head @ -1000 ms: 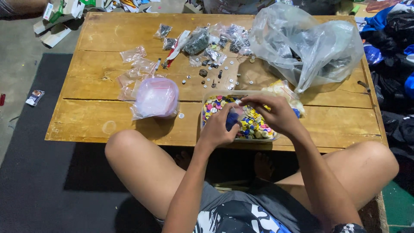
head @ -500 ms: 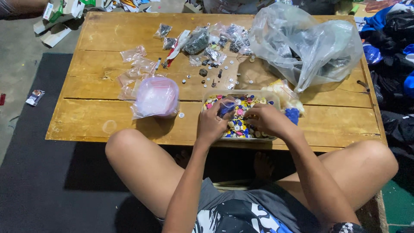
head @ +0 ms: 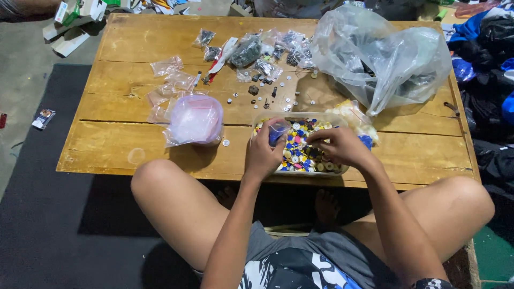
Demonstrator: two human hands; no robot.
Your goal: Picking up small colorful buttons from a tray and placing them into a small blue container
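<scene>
At the near edge of the wooden desk [head: 134, 144], the left hand [head: 263, 155] grips a small clear bag [head: 278, 130] upright over the tray of coloured buttons [head: 300, 152], while the right hand [head: 340, 147] fingers pinch among them, apparently picking pieces.

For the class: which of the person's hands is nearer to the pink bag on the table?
Left. The left hand is just right of the pink bag, holding a small bag with blue pieces; the right hand is farther right, over the tray.

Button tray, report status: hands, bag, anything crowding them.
Left hand holds small bag over button tray. Right hand picking in the buttons. Pink-filled bag left, big plastic bag behind; neither touching.
</scene>
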